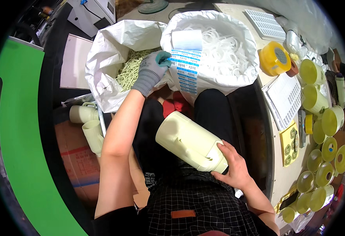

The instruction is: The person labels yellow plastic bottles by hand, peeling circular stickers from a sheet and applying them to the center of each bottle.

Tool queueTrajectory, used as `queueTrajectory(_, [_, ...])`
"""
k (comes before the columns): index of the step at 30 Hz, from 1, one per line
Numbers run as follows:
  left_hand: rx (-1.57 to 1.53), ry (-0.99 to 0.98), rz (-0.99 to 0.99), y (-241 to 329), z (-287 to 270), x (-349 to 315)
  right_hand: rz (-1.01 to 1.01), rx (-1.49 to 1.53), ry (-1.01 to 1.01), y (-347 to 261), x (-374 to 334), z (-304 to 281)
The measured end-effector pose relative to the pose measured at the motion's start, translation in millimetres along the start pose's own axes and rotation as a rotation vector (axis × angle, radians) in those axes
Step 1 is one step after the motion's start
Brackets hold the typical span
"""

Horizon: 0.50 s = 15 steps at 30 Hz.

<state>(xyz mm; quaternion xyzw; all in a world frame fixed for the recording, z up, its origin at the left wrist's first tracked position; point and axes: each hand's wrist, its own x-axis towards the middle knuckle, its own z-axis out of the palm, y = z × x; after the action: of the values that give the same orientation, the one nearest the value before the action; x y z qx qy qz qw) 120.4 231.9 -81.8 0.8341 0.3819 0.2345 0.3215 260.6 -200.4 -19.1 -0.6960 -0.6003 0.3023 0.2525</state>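
My right hand point(235, 165), bare, grips the narrower end of a pale yellow-green plastic jug body point(188, 139) that lies tilted over my lap. My left hand point(153, 70) wears a grey knitted glove with teal fingertips. Its fingers are pinched at the left edge of a strip of blue-and-white labels point(186, 69). That strip hangs from a white roll point(187, 39) over the front of a white woven sack point(235, 81) filled with clear plastic rings point(229, 51). Beside it, another white sack point(103, 59) contains small pale green sticks point(131, 70), partly behind my left hand.
Two pale jug bodies point(93, 135) stand low on the left near a cardboard box point(78, 157). On the right-hand table point(267, 78) are yellow tape rolls point(274, 59), paper sheets point(284, 98) and several yellow-green cups point(314, 100). A green panel point(17, 106) runs along the far left.
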Motion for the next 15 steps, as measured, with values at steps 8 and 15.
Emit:
queueTrajectory(8, [-0.031, 0.114, -0.092, 18, -9, -17, 0.067, 0.163, -0.037, 2, -5, 4])
queueTrajectory(15, [-0.492, 0.379, -0.339, 66, -39, -128, 0.172, 0.547, 0.153, 5, -10, 38])
